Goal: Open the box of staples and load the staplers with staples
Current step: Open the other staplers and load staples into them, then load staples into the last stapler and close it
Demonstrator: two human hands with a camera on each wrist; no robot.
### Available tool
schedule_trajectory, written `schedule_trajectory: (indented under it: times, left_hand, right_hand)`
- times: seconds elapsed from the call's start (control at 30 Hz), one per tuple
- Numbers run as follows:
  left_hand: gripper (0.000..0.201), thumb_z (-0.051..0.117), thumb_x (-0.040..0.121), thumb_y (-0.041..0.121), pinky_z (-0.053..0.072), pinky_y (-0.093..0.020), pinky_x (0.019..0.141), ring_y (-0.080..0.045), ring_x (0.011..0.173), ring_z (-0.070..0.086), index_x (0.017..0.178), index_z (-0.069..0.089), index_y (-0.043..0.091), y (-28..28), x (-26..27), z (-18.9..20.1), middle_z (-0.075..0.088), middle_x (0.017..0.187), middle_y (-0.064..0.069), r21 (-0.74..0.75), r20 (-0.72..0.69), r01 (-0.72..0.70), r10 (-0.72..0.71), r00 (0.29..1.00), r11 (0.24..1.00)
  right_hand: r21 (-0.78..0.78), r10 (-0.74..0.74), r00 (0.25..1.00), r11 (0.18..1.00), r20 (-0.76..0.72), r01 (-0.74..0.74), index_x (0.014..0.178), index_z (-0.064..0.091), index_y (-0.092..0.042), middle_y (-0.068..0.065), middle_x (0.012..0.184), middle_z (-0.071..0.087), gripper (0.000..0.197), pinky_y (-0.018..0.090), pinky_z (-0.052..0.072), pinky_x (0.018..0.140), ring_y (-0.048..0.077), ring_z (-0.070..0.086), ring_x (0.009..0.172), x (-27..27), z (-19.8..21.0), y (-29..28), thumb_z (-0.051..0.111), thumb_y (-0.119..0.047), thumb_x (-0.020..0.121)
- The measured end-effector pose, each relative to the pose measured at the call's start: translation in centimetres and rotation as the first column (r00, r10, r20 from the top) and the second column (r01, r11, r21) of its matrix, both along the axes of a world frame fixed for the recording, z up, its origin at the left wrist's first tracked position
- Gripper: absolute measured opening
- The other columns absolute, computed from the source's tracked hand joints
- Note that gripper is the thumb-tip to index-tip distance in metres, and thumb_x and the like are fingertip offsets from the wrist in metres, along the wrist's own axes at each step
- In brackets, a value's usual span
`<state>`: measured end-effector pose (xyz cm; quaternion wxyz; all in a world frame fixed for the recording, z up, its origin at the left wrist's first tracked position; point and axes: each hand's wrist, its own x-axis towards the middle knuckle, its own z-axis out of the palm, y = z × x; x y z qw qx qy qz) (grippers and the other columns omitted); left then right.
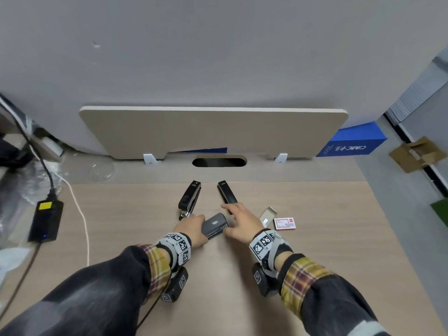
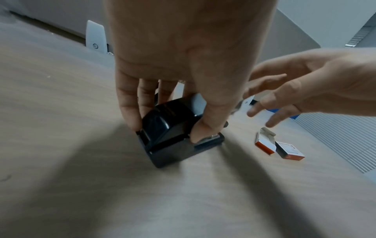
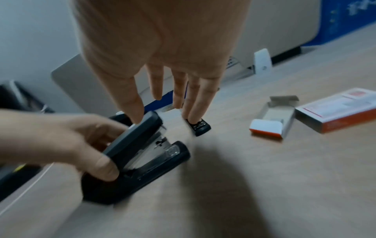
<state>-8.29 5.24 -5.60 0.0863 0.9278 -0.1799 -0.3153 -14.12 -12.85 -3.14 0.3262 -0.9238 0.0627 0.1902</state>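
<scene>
My left hand (image 1: 199, 224) grips a dark grey stapler (image 1: 214, 225) on the wooden desk, with fingers on one side and the thumb on the other (image 2: 203, 128). The stapler (image 3: 142, 157) gapes slightly at its front end. My right hand (image 1: 236, 217) hovers just right of it with straight, spread fingers, and its thumb (image 3: 135, 111) touches the stapler's top. Two more black staplers (image 1: 188, 201) (image 1: 227, 195) lie farther back. An opened small staple box (image 1: 266, 215) and a closed red-and-white one (image 1: 284, 224) lie to the right.
A black power adapter (image 1: 46, 221) with a yellow label and a white cable (image 1: 80, 209) lie at the desk's left. A beige divider panel (image 1: 213, 129) stands behind a cable slot (image 1: 219, 162). A blue box (image 1: 351, 141) sits at the back right.
</scene>
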Motion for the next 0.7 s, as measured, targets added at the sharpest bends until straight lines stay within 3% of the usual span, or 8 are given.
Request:
schedule_trajectory:
  times: [0.07,0.13,0.27,0.4,0.5,0.6,0.7]
  left_hand:
    - [0.039,0.067,0.074,0.030,0.048,-0.036,0.085,-0.030,0.106,0.057,0.109,0.057,0.019,-0.4,0.2,0.0,0.056,0.112,-0.009,-0.048,0.045,0.039,-0.037,0.998,0.998]
    - [0.034,0.066,0.076,0.024,0.044,-0.032,0.085,-0.029,0.106,0.057,0.109,0.060,0.018,-0.7,0.4,0.0,0.056,0.111,-0.009,-0.162,0.066,0.047,-0.036,0.997,0.986]
    - [0.024,0.061,0.078,0.016,0.043,-0.028,0.083,-0.019,0.098,0.057,0.102,0.063,0.018,-0.5,1.1,1.3,0.057,0.103,0.001,-0.381,0.096,0.017,0.021,0.995,0.925]
    - [0.007,0.056,0.081,0.018,0.044,-0.030,0.069,-0.019,0.081,0.055,0.083,0.063,0.019,0.3,3.8,3.4,0.057,0.083,0.005,-0.449,0.236,-0.120,0.247,0.940,0.886]
    - [0.010,0.057,0.080,0.017,0.044,-0.032,0.078,-0.024,0.093,0.054,0.087,0.063,0.020,1.0,5.8,3.4,0.058,0.093,-0.001,-0.433,0.256,-0.224,0.357,0.898,0.873]
    - [0.021,0.058,0.083,0.021,0.042,-0.033,0.087,-0.025,0.107,0.050,0.104,0.060,0.020,1.7,6.6,2.5,0.054,0.110,-0.004,-0.365,0.205,-0.265,0.354,0.913,0.893]
    - [0.031,0.060,0.083,0.027,0.043,-0.033,0.089,-0.025,0.109,0.051,0.113,0.056,0.021,2.0,6.7,1.6,0.049,0.119,-0.004,-0.352,0.156,-0.267,0.338,0.928,0.897]
  right_hand:
    - [-0.121,0.144,0.989,0.982,-0.023,-0.146,0.137,0.042,-0.029,0.001,0.132,0.047,0.064,0.038,0.046,0.096,0.024,0.047,0.119,0.3,0.2,1.1,0.062,-0.032,0.077]
    - [-0.248,0.207,0.976,0.944,-0.069,-0.218,0.127,0.050,-0.023,0.005,0.121,0.054,0.050,0.039,0.047,0.089,0.027,0.050,0.114,0.6,0.2,2.2,0.061,-0.034,0.079]
    - [-0.409,0.150,0.984,0.895,-0.095,-0.176,0.105,0.057,-0.014,0.008,0.103,0.064,0.038,0.033,0.044,0.072,0.031,0.063,0.096,0.9,0.1,3.3,0.059,-0.043,0.080]
    - [-0.368,-0.032,0.995,0.930,-0.090,-0.003,0.095,0.058,-0.013,0.007,0.093,0.065,0.037,0.030,0.043,0.067,0.031,0.064,0.088,1.0,0.0,3.8,0.057,-0.046,0.079]
    - [-0.325,-0.149,0.985,0.939,-0.086,0.113,0.090,0.056,-0.014,0.005,0.087,0.062,0.031,0.029,0.045,0.066,0.030,0.063,0.083,1.8,0.1,4.2,0.057,-0.043,0.081]
    - [-0.334,-0.204,0.977,0.927,-0.067,0.171,0.087,0.052,-0.015,0.005,0.085,0.060,0.029,0.029,0.045,0.065,0.029,0.060,0.078,3.1,-0.1,4.6,0.057,-0.044,0.083]
    - [-0.348,-0.241,0.970,0.912,-0.029,0.217,0.088,0.055,-0.014,0.007,0.091,0.066,0.032,0.030,0.045,0.067,0.030,0.063,0.085,4.7,-0.5,5.0,0.057,-0.046,0.082]
